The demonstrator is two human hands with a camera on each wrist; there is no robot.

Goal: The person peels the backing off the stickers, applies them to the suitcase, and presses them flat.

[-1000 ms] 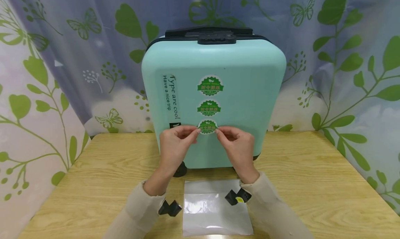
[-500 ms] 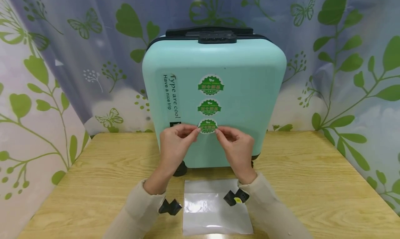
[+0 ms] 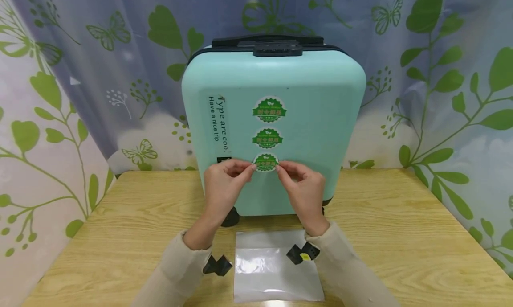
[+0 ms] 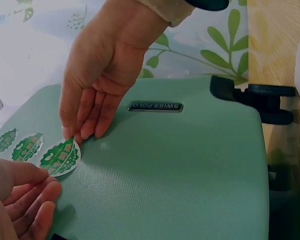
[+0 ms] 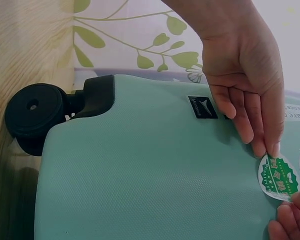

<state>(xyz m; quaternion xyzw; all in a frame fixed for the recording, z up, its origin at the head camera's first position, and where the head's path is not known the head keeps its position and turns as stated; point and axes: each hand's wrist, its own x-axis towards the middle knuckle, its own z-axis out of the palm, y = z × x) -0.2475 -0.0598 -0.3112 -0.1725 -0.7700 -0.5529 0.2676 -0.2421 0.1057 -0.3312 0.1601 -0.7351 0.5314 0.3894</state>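
A round green-and-white sticker (image 3: 266,162) lies against the front of an upright mint-green suitcase (image 3: 316,115), lowest in a column of three. My left hand (image 3: 226,184) pinches its left edge between thumb and forefinger. At the opposite edge, my right hand (image 3: 305,186) pinches it the same way. Above it are the middle sticker (image 3: 267,138) and the top sticker (image 3: 270,109), both lying on the shell. In the left wrist view the pinched sticker (image 4: 60,157) sits between both hands' fingertips; whether its whole back touches the shell, I cannot tell.
A glossy white sheet (image 3: 276,280) lies on the wooden table (image 3: 132,235) before the suitcase. Black lettering (image 3: 220,124) runs down the shell's left side. A black wheel (image 5: 37,112) and a SWISS POLO badge (image 4: 156,106) show in the wrist views. Leaf-patterned curtain (image 3: 120,75) hangs behind.
Both hands keep their pinch on the lowest sticker, almost still. My right wrist has shifted very slightly to the left since the earliest frame.
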